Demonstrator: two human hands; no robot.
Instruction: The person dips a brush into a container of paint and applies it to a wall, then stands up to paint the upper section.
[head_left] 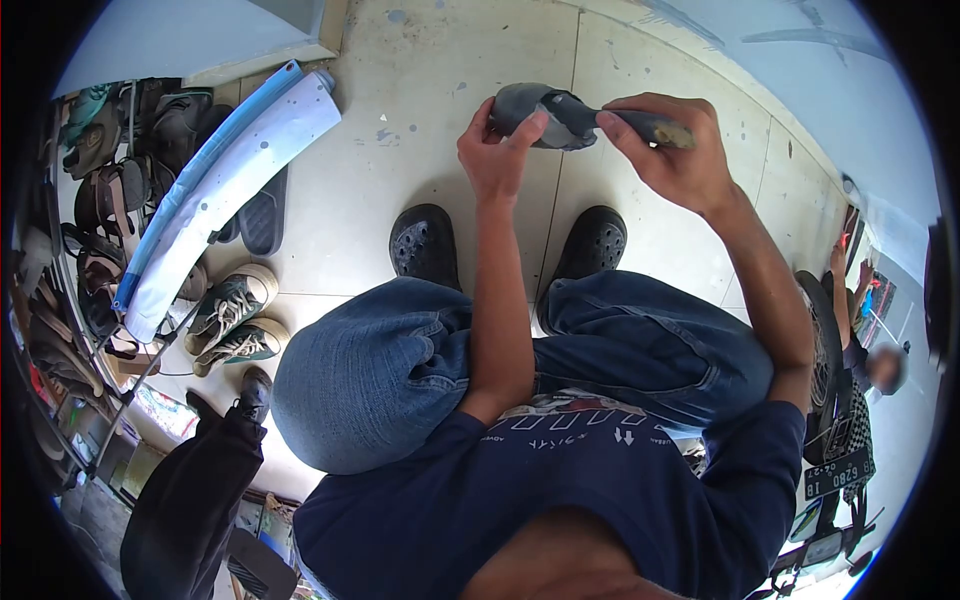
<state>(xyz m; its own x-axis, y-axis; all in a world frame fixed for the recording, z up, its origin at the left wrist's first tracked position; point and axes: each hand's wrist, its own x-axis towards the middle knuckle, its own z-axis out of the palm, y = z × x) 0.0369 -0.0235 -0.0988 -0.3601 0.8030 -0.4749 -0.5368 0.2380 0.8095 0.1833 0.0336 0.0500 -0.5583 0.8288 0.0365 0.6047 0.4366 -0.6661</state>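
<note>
Navy shirt point(600, 500) nearest; hands point(505, 155) point(685, 155) hold bowl point(515, 104) and tool point(668, 132), sneakers point(236, 310) at left.

License plate point(838, 474) reads "6280"; shirt point(600, 490), "URBAN".

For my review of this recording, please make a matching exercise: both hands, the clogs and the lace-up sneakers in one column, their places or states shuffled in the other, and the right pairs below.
Things:
1. Left hand
2. Right hand
3. Clogs
4. Lace-up sneakers

Places or states:
A. green, with pale toes, at the left of the view
B. fingers around a rounded grey container
C. black, with small holes on top
D. fingers closed on a tool's dark handle

Right pairs: 1-B, 2-D, 3-C, 4-A
</note>
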